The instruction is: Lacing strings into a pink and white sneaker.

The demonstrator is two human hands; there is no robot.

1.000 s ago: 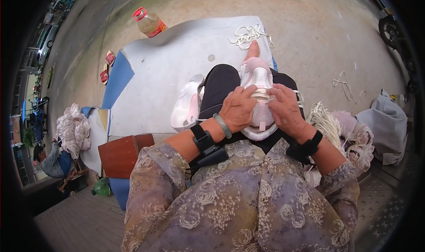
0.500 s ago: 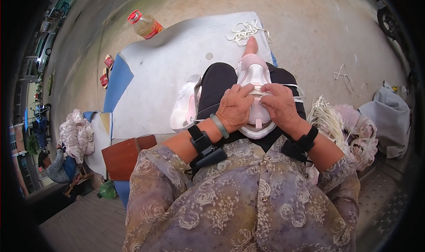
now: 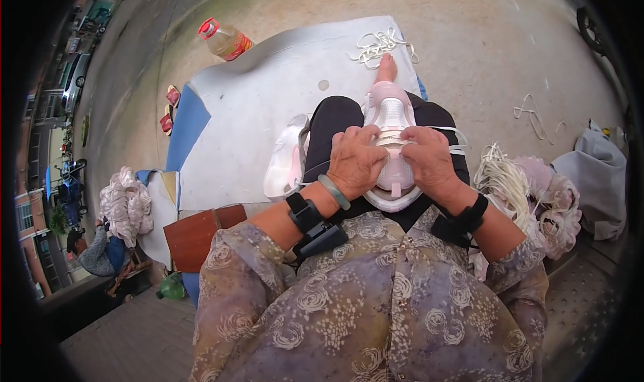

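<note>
Pink-and-white shoe between inward-turned left hand and right hand, both closed onto it

One mat. On it: one loose shoe, one lace tangle. At its far edge: one bottle. Left of it: two slippers. Toward its near right: two hands, one held shoe.

Single view: head-worn fisheye, left of pair, facing down over the shirt; left hand, right hand near, mid-frame; ground farther.
</note>
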